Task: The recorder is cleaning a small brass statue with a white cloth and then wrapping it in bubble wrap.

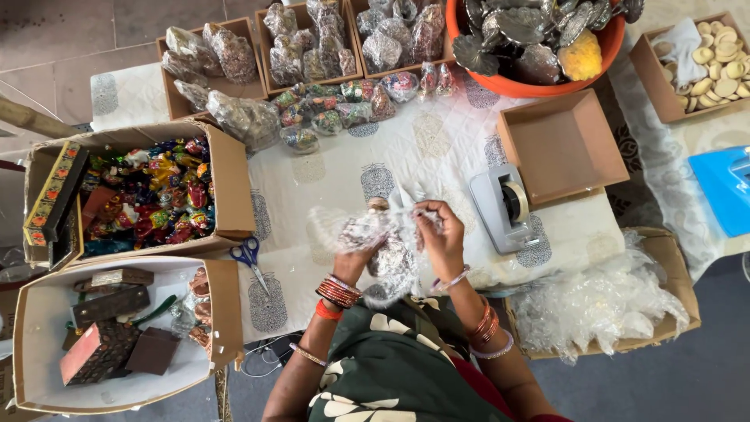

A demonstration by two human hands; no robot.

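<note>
My left hand (pixel 353 260) and my right hand (pixel 441 234) both grip a clear crinkled plastic wrap (pixel 367 228) bunched around a silvery, patterned item (pixel 393 262). The bundle is held just above the white printed cloth (pixel 344 176) on the table, close to my body. My right hand's fingers pinch the wrap near its top. What exactly lies inside the wrap is partly hidden by the plastic and my hands.
A grey tape dispenser (pixel 506 207) sits right of my hands, beside an empty brown box (pixel 562 144). Blue-handled scissors (pixel 251 258) lie to the left. Boxes of colourful sweets (pixel 148 195), wooden boxes (pixel 109 328), wrapped bundles (pixel 312 47) and loose plastic (pixel 601 301) surround the cloth. An orange tub (pixel 613 39) holds metal leaves.
</note>
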